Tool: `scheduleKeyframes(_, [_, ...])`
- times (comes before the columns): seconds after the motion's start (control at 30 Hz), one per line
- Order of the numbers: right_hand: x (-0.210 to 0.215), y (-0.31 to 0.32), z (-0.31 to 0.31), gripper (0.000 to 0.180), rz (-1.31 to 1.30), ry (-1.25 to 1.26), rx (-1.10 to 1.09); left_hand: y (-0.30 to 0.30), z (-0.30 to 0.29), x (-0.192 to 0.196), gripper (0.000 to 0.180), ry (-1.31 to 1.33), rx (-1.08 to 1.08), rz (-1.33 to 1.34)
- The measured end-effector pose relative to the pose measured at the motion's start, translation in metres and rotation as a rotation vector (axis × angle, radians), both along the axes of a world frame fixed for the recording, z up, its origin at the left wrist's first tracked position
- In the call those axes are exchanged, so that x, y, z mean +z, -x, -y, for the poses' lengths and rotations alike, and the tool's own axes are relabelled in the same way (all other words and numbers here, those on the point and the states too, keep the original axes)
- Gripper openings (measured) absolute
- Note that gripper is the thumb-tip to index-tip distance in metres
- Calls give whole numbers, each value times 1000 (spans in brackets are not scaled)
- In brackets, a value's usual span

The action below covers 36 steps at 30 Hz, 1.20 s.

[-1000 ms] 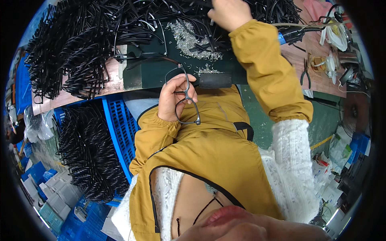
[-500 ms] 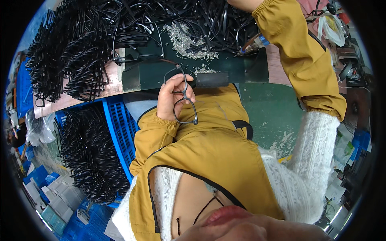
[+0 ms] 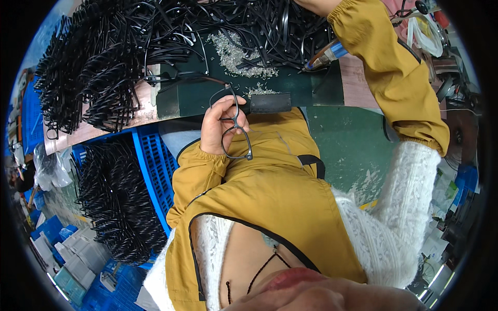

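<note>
My left hand (image 3: pixel 213 133) is closed around a dark eyeglass frame (image 3: pixel 236 118) at the near edge of the bench. The frame stands on end, one rim above the other. From its upper end a dark temple arm seems to stretch left over the bench. My right hand (image 3: pixel 317 5) reaches to the far side and is cut off by the upper edge, its fingers out of sight. Beside it lies a pile of loose black temple arms (image 3: pixel 282 31). Under my right sleeve is a pointed tool with a blue band (image 3: pixel 327 56).
Rows of black eyeglass parts (image 3: pixel 98 67) cover the bench's left side. Small clear or silvery bits (image 3: pixel 233 54) lie scattered on the dark green mat (image 3: pixel 181 98). A black block (image 3: pixel 271 103) sits at the bench edge. A blue crate (image 3: pixel 155 166) with more black parts stands below left.
The whole view has shifted slightly. My left hand still holds the eyeglass frame in the same pose, and my right arm remains stretched to the far side.
</note>
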State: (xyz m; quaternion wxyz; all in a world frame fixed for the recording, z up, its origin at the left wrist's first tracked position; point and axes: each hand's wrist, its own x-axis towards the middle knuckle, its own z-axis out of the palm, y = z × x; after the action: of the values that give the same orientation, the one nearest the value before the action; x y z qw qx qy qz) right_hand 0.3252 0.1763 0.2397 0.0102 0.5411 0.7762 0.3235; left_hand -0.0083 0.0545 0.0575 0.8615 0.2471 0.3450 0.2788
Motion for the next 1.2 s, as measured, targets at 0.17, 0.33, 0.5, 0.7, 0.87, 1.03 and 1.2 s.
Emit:
scheduleKeyframes(0.17, [-10,52,93,19,-1185,67,201,-1,-3,14,32,158,117,170])
scheduleKeyframes(0.33, [-125,93,192,8,-1459,100,49,-28,5,21,15,-251,449,184])
scheduleKeyframes(0.5, [-190,109,210,11,-2021,83,-143,-47,20,-4,22,-702,453,-43])
scheduleKeyframes(0.7, [-185,117,200,10,-2051,141,-138,-22,42,-30,64,-920,293,-4])
scheduleKeyframes(0.87, [-190,120,197,9,-2116,149,-122,-23,50,-32,53,-1044,248,-134])
scheduleKeyframes(1.03, [-186,130,200,9,-1724,14,-72,-32,54,-30,43,-1082,293,-225])
scheduleKeyframes(1.2, [-178,133,193,3,-1877,47,-235,-39,57,-36,41,-1084,430,-160])
